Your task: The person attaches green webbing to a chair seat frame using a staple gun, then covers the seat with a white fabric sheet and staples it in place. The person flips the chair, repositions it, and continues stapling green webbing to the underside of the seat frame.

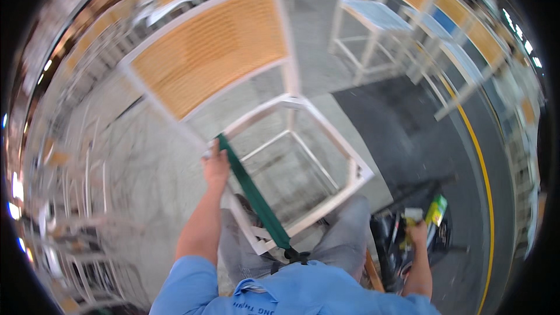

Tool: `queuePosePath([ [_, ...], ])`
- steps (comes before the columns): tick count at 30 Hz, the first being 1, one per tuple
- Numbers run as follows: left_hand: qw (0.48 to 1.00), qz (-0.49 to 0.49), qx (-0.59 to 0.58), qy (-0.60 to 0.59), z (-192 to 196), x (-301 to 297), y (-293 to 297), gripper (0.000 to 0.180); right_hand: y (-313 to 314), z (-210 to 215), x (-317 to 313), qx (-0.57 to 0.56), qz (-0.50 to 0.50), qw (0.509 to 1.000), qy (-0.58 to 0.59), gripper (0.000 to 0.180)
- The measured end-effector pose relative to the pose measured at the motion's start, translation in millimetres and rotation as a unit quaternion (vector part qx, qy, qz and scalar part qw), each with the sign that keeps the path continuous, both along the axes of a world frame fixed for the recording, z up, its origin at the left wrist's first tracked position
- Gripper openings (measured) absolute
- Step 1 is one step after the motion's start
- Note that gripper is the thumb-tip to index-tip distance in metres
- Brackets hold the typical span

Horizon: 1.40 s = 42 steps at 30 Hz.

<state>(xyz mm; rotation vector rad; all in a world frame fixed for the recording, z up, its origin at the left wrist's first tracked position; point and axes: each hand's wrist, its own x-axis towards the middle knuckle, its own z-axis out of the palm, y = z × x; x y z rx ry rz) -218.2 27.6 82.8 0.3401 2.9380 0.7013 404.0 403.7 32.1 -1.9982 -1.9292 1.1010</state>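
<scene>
A white chair frame (329,131) with no seat stands in front of me, its woven tan backrest (216,46) on the far side. A dark green strap (252,189) runs along the frame's left side toward my waist. My left hand (216,169) is closed at the strap's far end, against the frame's left back corner. Low on the right, my right hand (416,233) is closed among things in a dark tool holder (383,230). A pale yellowish item (413,214) shows at its fingers, too blurred to name. Beside it stands a bright green and yellow packet (436,210).
White chairs with woven backs and pale seats (376,14) stand at the back right, more along the back and left. A dark mat (402,134) covers floor on the right, beside a yellow floor line (483,169). A wooden piece (374,271) leans by my right leg.
</scene>
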Motion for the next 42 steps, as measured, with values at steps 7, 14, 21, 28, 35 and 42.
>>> queuePosePath([
  [7, 0.996, 0.080, 0.019, -0.037, -8, 18, 15, 0.057, 43, 129, -80, 0.128, 0.141, 0.965, 0.180, 0.063],
  [14, 0.994, 0.091, 0.037, -0.039, -8, 14, 10, 0.058, -28, 277, -332, -0.059, 0.288, 0.908, 0.300, 0.035],
  [21, 0.994, 0.085, 0.061, -0.007, -21, 10, 2, 0.063, -175, 204, -559, -0.253, 0.449, 0.816, 0.262, 0.030],
  [28, 0.994, 0.081, 0.067, -0.025, -16, 12, 5, 0.066, -211, 135, -636, -0.267, 0.451, 0.834, 0.172, 0.029],
  [35, 0.992, 0.089, 0.086, -0.038, -15, 10, 0, 0.068, -219, 128, -642, -0.258, 0.446, 0.842, 0.158, 0.029],
  [42, 0.992, 0.081, 0.092, -0.038, -14, 9, 2, 0.070, -217, 125, -642, -0.258, 0.444, 0.841, 0.169, 0.028],
])
